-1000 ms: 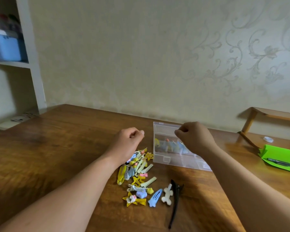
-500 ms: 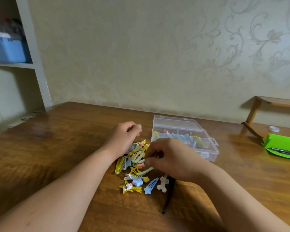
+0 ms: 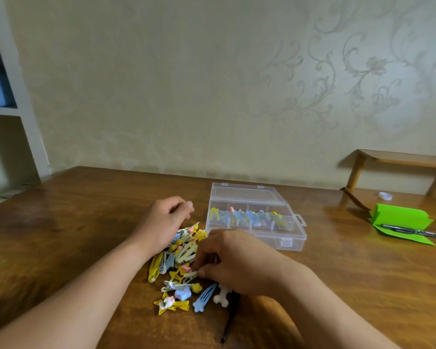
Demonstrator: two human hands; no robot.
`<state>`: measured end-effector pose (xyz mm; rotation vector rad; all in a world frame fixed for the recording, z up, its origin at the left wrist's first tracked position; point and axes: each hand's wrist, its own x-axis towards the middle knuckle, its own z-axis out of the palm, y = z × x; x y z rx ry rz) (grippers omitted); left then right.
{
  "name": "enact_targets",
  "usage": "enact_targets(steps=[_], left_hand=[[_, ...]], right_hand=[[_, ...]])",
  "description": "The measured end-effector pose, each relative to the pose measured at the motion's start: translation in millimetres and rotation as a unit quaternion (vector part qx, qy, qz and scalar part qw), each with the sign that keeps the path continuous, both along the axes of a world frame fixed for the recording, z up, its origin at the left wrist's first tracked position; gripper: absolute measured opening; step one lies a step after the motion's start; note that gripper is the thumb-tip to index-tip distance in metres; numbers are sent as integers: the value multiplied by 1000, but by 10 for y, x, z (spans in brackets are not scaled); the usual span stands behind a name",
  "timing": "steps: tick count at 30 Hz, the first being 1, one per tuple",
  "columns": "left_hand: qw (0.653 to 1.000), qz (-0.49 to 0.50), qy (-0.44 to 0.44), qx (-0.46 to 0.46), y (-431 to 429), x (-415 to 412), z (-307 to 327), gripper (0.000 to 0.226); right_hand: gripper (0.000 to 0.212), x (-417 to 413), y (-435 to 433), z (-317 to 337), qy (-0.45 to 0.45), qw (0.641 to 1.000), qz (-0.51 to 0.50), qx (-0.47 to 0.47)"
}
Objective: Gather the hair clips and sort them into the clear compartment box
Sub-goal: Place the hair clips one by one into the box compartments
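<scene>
Your wooden table (image 3: 61, 235) carries the clear compartment box (image 3: 256, 220), lid open, with clips already lying in its far row. Just left of the box and nearer you lies the pile of hair clips (image 3: 181, 268). Your right hand (image 3: 234, 263) rests on the pile, fingertips pinched onto a pale clip (image 3: 190, 274). Your left hand (image 3: 164, 222) is loosely curled at the pile's far edge; you cannot tell whether it holds anything.

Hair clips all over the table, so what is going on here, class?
A person is sorting clips into a clear box, which lies open on the table. Some clips already sit in its far compartments. The right hand is down in the pile of clips, fingers pinching at a pale one. The left hand is loosely curled at the pile's far edge; whether it holds anything cannot be told. Many clips remain loose.
</scene>
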<state>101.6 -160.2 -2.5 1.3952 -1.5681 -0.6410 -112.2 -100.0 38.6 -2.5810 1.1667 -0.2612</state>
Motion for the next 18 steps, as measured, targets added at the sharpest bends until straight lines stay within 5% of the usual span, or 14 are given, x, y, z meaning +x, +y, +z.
enact_targets(steps=[18], left_hand=[[1000, -4, -8, 0, -10, 5, -17, 25]], right_hand=[[12, -30, -22, 30, -3, 1000, -7, -1]])
